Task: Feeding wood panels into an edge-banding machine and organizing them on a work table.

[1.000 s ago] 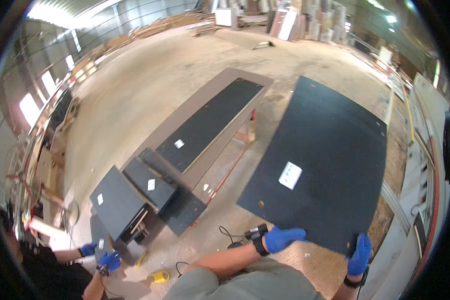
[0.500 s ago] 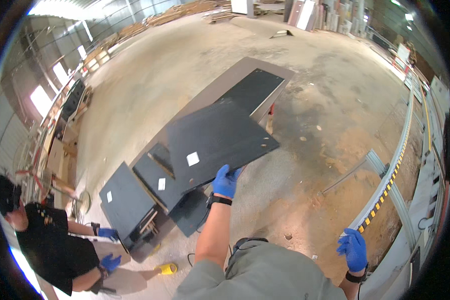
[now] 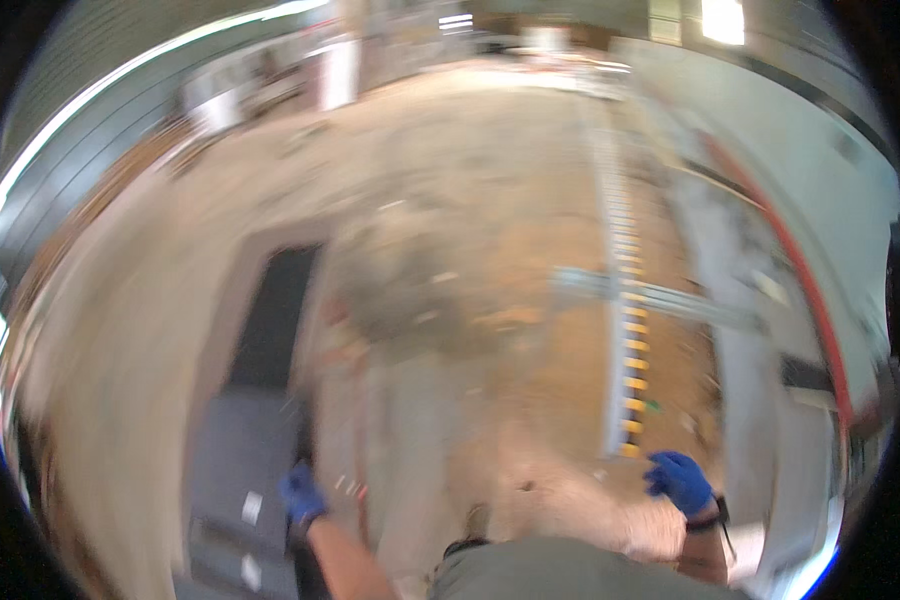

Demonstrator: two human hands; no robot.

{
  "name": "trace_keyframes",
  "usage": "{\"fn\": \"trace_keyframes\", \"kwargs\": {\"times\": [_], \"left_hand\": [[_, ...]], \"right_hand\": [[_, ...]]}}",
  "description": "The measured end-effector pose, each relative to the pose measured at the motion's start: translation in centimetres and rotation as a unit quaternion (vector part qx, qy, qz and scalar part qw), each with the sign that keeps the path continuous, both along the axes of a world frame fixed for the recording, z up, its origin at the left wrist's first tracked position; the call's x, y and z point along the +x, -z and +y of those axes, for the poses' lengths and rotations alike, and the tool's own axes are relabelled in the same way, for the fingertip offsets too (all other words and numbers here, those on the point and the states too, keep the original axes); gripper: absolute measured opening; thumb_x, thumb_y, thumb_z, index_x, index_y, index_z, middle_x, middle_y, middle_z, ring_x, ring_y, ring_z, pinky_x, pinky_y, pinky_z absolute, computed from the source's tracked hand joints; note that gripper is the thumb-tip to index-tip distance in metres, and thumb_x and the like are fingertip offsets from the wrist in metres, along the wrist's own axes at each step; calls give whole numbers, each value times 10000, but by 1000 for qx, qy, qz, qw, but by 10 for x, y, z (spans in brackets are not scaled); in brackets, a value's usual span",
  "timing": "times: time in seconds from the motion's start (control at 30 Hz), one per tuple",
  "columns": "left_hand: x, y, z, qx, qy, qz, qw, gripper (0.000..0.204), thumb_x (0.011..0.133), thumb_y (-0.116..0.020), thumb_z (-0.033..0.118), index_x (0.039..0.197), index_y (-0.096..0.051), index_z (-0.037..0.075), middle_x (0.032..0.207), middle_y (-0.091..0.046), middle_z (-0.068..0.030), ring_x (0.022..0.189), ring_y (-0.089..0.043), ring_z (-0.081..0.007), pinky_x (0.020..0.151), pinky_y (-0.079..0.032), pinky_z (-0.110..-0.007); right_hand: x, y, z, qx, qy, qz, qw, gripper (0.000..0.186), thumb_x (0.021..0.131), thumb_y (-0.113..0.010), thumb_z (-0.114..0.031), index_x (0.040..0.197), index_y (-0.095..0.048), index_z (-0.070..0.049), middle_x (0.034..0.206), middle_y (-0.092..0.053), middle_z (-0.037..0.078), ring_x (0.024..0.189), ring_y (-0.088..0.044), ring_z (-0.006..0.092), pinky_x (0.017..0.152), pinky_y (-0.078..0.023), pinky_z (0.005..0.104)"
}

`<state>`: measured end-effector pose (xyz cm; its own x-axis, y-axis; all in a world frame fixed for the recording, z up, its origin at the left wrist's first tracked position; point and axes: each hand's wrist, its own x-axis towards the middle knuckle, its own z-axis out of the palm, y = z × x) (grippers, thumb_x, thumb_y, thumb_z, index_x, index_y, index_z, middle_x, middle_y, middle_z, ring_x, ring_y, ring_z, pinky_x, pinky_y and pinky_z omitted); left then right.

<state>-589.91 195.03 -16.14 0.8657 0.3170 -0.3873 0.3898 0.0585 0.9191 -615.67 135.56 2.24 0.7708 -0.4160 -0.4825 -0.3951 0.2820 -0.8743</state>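
Observation:
The picture is heavily blurred. My left hand (image 3: 301,495) is at the right edge of a dark grey panel (image 3: 232,445) lying on the stack of dark boards at lower left; its fingers are smeared by motion. A white label (image 3: 252,508) shows on that panel. Beneath the stack lies a long grey-brown board (image 3: 225,315) with a black strip (image 3: 275,310) on its far part. My right hand (image 3: 678,482) is in the air by the near end of a rail with yellow-and-black stripes (image 3: 632,385), its fingers loosely bent and apart, with nothing visible in them.
A pale metal crosspiece (image 3: 705,305) runs across the striped rail. Along the right side stand a long pale panel (image 3: 815,180) and a red bar (image 3: 790,240). Blurred white sheets (image 3: 335,75) stand at the far back, above the dusty concrete floor (image 3: 440,180).
The view has swung to the right. The large dark panel I held has moved left onto the stack. The co-worker is no longer in view.

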Motion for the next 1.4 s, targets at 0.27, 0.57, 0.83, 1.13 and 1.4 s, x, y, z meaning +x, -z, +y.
{"fn": "trace_keyframes", "kwargs": {"times": [0.27,0.57,0.83,1.13,1.4], "left_hand": [[-26,105,38,715,370,-34,593,231,886,-550,234,1008,-686,93,1011,-709,-133,859,-683,-292,725,-545,-460],[-87,184,-109,642,556,-378,369,241,906,-507,179,1091,-638,94,958,-681,-136,775,-676,-325,652,-554,-472],[-102,102,-184,689,644,-211,257,242,917,-528,171,1083,-639,34,1019,-670,-152,856,-667,-315,696,-551,-468],[-45,57,-318,676,618,-284,285,322,930,-531,229,1158,-640,31,1150,-649,-169,1030,-633,-310,817,-539,-459],[10,11,-428,620,562,-426,344,350,936,-524,260,1172,-642,30,1193,-635,-177,1096,-605,-306,866,-525,-453]], "right_hand": [[-18,57,-107,61,174,-135,974,329,996,-573,-264,1242,-588,-45,1042,-677,123,861,-687,219,732,-576,342],[-152,128,-356,92,530,-243,808,538,878,-687,-510,1217,-567,-110,1100,-655,124,980,-629,240,844,-552,414],[-168,115,-426,175,565,-280,756,508,834,-716,-567,1045,-607,-119,933,-656,78,727,-590,213,547,-491,330],[-199,111,-451,122,599,-246,752,288,863,-768,-340,799,-624,-99,730,-582,46,595,-567,190,491,-498,343],[-318,106,-204,-496,495,-71,710,143,894,-705,-63,1014,-659,0,963,-693,61,826,-639,133,746,-538,255]]}}
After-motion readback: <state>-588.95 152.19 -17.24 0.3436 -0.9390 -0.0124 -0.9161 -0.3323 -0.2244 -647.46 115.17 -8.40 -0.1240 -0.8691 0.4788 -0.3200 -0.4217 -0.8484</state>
